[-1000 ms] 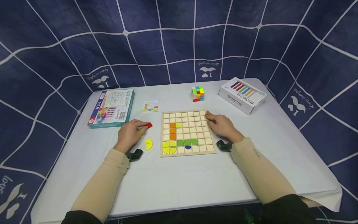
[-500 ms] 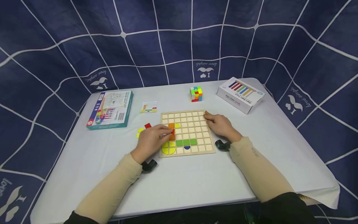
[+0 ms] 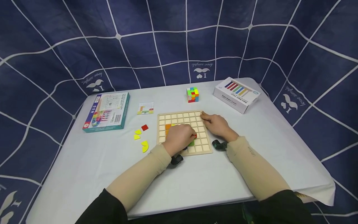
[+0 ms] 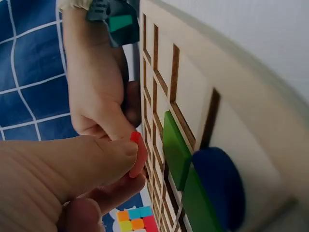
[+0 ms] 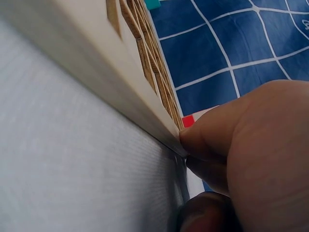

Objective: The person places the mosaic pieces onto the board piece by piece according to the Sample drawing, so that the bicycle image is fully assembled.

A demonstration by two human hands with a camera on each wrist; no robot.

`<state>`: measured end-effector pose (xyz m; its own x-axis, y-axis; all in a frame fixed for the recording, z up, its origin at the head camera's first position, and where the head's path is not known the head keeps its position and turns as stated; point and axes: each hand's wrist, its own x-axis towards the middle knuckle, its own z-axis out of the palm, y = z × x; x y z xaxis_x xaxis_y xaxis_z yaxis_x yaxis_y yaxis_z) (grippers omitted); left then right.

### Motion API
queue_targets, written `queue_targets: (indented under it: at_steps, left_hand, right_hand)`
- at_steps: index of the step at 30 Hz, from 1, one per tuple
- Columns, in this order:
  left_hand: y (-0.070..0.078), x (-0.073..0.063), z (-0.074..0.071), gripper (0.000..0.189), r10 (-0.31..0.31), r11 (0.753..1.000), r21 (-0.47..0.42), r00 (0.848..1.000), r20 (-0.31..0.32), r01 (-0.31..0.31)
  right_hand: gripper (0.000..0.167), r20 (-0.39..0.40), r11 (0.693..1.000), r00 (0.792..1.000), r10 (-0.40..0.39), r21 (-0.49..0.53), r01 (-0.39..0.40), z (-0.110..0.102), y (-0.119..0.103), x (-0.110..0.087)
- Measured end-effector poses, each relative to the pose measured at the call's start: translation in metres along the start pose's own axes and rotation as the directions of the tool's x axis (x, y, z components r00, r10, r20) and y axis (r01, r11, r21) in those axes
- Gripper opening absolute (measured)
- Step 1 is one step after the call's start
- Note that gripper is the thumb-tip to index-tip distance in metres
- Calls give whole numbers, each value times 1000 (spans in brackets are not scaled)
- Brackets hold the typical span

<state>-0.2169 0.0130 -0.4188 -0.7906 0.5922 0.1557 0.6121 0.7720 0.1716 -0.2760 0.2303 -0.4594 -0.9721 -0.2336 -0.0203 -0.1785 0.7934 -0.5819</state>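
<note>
My left hand (image 3: 180, 137) is over the wooden grid board (image 3: 199, 149), pinching a small red tile (image 4: 138, 155) between thumb and finger. In the left wrist view the tile stands on edge, just off the board's surface. Green tiles (image 4: 175, 151) and a blue half-round piece (image 4: 219, 186) lie in the grid near it. Orange tiles (image 3: 168, 126) show beyond the left hand, which hides the board's lower left part. At the far right corner of the board, my right hand (image 3: 216, 126) grips the edge with thumb and fingers.
Left of the board lie a red tile (image 3: 144, 127) and several yellow pieces (image 3: 145, 146). A pattern card (image 3: 145, 108) lies behind them. Further back are a teal-edged box (image 3: 107, 110), a puzzle cube (image 3: 192, 95) and a white box (image 3: 237, 95).
My left hand has picked up a red tile from the loose pieces and carried it rightward over the board. The right hand has stayed at the board's corner.
</note>
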Motion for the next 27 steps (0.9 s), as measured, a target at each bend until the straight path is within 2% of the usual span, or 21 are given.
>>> queue_targets:
  at_steps: [10, 15, 22, 27]
  left_hand:
    - [5, 10, 11, 14, 11, 999, 30, 1000, -16, -10]
    - [8, 10, 11, 16, -7, 999, 36, 1000, 8, 6]
    - [10, 9, 12, 17, 1, 997, 74, 1000, 21, -3]
    - [9, 9, 11, 17, -14, 999, 37, 1000, 25, 13]
  right_hand:
    - [44, 1, 1000, 1000, 0, -8, 0, 1, -3, 1]
    - [44, 3, 1000, 1000, 12, 1, -12, 0, -4, 1]
    - [45, 8, 1000, 1000, 15, 8, -15, 0, -3, 0]
    - [45, 3, 1000, 1000, 3, 14, -3, -1, -1, -2]
